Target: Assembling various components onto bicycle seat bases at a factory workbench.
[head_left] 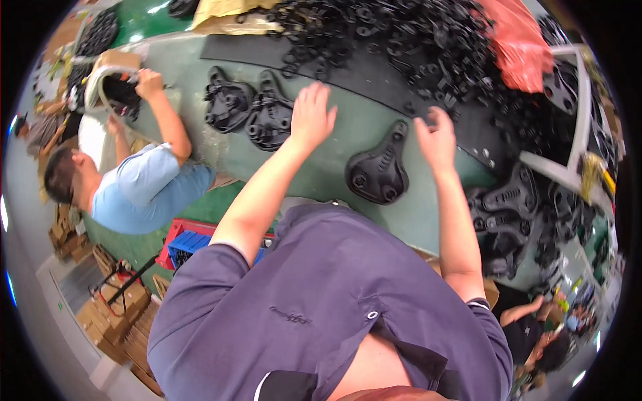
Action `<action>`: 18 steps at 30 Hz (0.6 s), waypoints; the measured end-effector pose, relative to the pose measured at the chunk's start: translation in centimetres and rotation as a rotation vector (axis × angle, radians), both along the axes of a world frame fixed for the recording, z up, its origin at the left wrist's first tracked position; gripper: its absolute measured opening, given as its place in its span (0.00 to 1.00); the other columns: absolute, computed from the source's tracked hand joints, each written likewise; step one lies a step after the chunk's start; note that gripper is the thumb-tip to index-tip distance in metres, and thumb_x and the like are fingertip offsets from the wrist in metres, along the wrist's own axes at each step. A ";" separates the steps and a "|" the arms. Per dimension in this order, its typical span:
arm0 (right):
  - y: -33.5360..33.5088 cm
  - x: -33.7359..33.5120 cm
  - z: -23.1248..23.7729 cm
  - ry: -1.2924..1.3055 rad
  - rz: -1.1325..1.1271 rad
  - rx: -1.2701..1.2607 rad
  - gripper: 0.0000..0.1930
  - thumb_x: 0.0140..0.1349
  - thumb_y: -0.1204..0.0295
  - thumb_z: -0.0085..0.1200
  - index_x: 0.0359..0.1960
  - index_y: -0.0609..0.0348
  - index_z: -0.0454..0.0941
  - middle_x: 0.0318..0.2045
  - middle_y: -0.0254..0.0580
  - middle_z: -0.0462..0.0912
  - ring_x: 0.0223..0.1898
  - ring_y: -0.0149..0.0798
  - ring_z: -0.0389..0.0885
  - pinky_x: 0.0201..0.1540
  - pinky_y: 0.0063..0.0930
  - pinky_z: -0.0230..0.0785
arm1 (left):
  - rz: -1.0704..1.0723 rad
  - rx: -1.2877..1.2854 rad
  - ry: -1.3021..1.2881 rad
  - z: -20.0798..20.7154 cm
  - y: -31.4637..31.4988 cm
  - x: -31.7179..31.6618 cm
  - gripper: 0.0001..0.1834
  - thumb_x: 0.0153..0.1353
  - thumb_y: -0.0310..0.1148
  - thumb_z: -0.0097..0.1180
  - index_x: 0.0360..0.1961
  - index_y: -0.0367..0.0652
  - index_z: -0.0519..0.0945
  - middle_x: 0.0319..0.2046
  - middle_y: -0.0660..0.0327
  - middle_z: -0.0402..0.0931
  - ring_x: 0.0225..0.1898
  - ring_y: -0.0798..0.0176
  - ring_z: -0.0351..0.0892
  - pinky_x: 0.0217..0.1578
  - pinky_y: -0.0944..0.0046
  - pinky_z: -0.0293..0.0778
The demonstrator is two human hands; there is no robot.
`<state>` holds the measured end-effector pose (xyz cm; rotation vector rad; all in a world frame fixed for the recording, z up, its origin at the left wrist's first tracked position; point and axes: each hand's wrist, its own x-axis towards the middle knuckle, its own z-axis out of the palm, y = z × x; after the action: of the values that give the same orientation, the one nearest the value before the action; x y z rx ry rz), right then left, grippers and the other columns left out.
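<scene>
A black bicycle saddle shell point(378, 171) lies on the green-grey table point(311, 175) in front of me, its narrow nose toward the far side. My right hand point(436, 139) is raised just right of that nose, fingers apart, with nothing in it. Over the table to the left, my left hand point(312, 116) is empty too, its fingers stretched out. Beside its wrist sits a black saddle base point(269, 115) with fittings on it. A similar saddle base point(227, 100) lies left of that one.
Across the far side, small black plastic parts point(401, 40) are heaped on a black mat point(244, 52). A red plastic bag point(516, 47) stands by a pale frame point(576, 127) at right. Several saddle shells point(503, 217) are piled nearer me. A co-worker in light blue point(144, 187) works at left.
</scene>
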<state>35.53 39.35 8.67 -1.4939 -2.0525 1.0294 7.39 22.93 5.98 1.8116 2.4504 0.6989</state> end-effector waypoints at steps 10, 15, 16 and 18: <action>5.5 -4.0 -4.0 0.066 0.072 -0.340 0.11 0.70 0.66 0.64 0.44 0.59 0.79 0.29 0.40 0.83 0.26 0.31 0.79 0.32 0.30 0.72 | 0.282 -0.633 0.258 -7.1 7.1 -11.3 0.17 0.68 0.34 0.54 0.55 0.41 0.78 0.51 0.51 0.82 0.54 0.48 0.84 0.54 0.46 0.77; 1.0 2.8 -0.7 0.305 -0.054 -0.521 0.06 0.72 0.71 0.60 0.41 0.58 0.78 0.26 0.31 0.76 0.22 0.25 0.74 0.25 0.23 0.65 | 0.327 -0.605 0.094 -5.5 5.6 -9.8 0.19 0.64 0.33 0.59 0.54 0.38 0.78 0.54 0.47 0.78 0.54 0.44 0.83 0.53 0.46 0.79; -0.6 5.0 -0.7 0.270 -0.047 -0.466 0.04 0.73 0.72 0.58 0.41 0.59 0.77 0.25 0.30 0.75 0.22 0.25 0.74 0.26 0.23 0.66 | 0.344 -0.606 0.039 -4.2 5.6 -8.8 0.20 0.64 0.33 0.59 0.56 0.36 0.77 0.56 0.46 0.76 0.55 0.44 0.82 0.55 0.46 0.78; -3.5 9.0 -0.5 0.157 -0.041 -0.357 0.06 0.71 0.72 0.61 0.41 0.60 0.77 0.26 0.31 0.76 0.24 0.27 0.75 0.28 0.26 0.69 | 0.354 -0.468 -0.129 -2.9 5.0 -7.3 0.20 0.61 0.31 0.59 0.53 0.32 0.76 0.55 0.41 0.74 0.55 0.38 0.80 0.54 0.43 0.80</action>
<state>44.53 35.81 8.17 -1.5540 -1.7890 1.5058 0.04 27.95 3.09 1.1503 2.5853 0.2035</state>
